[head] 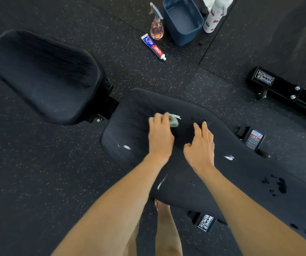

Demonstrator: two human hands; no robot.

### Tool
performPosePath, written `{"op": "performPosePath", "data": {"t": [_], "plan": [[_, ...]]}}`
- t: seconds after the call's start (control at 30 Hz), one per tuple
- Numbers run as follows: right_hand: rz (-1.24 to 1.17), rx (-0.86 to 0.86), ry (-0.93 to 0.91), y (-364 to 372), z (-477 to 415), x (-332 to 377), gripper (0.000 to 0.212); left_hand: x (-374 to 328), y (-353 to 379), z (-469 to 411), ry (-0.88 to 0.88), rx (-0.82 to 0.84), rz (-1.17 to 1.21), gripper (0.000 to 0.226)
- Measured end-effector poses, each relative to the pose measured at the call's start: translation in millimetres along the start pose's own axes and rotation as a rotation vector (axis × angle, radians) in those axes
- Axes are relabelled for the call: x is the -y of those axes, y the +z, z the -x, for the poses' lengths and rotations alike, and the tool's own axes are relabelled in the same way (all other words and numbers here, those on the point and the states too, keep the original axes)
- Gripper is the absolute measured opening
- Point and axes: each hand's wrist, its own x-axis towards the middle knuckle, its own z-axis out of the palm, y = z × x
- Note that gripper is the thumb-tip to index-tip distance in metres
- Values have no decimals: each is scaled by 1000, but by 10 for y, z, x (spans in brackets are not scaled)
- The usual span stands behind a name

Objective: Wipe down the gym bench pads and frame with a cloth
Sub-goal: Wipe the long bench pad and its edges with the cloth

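A black gym bench pad [130,130] runs from the middle of the view to the lower right, with white smears [126,147] and dark wet spots [279,183] on it. My left hand [160,134] is blurred and holds a small pale green cloth [173,121] against the pad near its far end. Close to its right, my right hand [202,145] rests on the pad with its fingers straight and spread. A second black pad [45,74] stands apart at the upper left. Black frame parts [205,222] show under the bench.
On the speckled rubber floor at the top lie a toothpaste tube [154,47], a pink spray bottle [156,28], a blue bin [183,21] and a white patterned bottle [215,15]. Another machine's black base [264,78] sits at the right. My leg [167,228] stands below the bench.
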Motion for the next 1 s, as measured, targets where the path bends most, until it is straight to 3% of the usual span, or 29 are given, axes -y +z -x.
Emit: {"op": "performPosePath", "data": {"t": [0.2,0.37,0.43,0.53,0.73,0.9,1.0], "plan": [[5,19,6,-20,-1,-57,69,120,-134,88,148,253,222,36],[-14,20,24,-55,-31,-62,67,384,-483,-543,-57,-66,131,37],[-23,11,33,-44,-31,-51,67,408,-496,-839,-173,-95,54,36],[-20,0,25,-14,-31,-60,66,257,-358,-906,-204,-85,-13,34],[-13,-3,4,-38,-19,-88,66,-138,-25,-525,22,77,-1,40],[-58,4,29,-103,-19,-101,67,-90,-43,-362,292,394,152,41],[-115,24,64,-144,-19,-84,65,48,-262,-481,338,294,139,40]]}}
